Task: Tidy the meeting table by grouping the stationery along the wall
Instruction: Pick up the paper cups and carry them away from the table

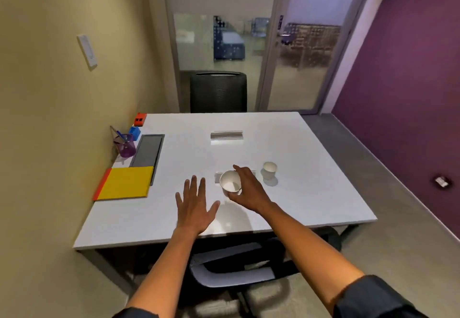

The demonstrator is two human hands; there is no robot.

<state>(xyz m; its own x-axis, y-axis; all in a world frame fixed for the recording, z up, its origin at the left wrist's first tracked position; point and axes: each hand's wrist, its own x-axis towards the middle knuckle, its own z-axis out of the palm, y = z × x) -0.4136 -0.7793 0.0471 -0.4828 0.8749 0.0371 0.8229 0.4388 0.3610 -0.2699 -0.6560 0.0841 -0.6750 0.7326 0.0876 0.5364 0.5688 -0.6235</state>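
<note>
Table [286,140]: white, below both hands.
Right hand [249,188]: grips cup [230,180].
Left hand [196,205]: fingers spread, empty.
Wall [49,93]: left of left hand; notebook [127,182] alongside.

A yellow notebook [126,182] with a red spine is laid flat by the wall. A purple pen cup [125,145], blue box [135,132] and orange item [140,119] are lined behind it.

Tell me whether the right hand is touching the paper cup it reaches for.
Touching. The head view shows the right hand with its fingers curled round the tilted paper cup.
</note>
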